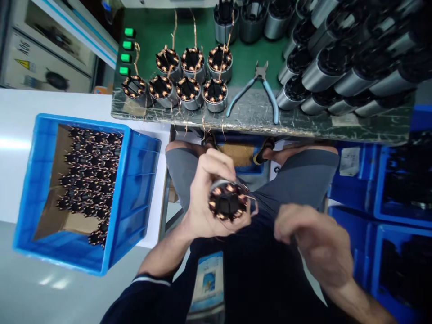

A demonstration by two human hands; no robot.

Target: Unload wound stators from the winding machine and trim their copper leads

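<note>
The left hand wraps its fingers around a copper-wound cylinder; the blurred right hand seems loosely curled

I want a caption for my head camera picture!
Left hand grips a wired cylinder; pliers lie on the bench.

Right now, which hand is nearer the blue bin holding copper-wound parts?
Left. The left hand, gripping a copper-wound cylinder, is to the blue bin's right; the right hand is farther right, beyond the left.
</note>
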